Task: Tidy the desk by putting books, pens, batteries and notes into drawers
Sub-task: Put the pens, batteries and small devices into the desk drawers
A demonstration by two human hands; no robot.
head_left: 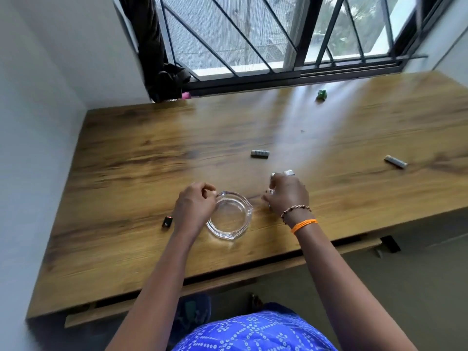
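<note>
A clear glass dish [229, 216] sits on the wooden desk [126, 153] near its front edge. My left hand [195, 203] grips the dish's left rim with curled fingers. Just right of the dish, my right hand [287, 195] curls round several silver batteries, whose ends poke out above the knuckles. One more silver battery [260, 153] lies loose beyond my right hand, and another battery [395, 161] lies far right. A small black and red battery [167, 221] lies left of my left wrist.
A small green object [321, 94] lies near the barred window [253, 34] at the back. A dark cloth [162, 72] hangs at the window's left corner. A slightly open drawer front [342, 249] shows under the desk's front edge. White walls close in on the left.
</note>
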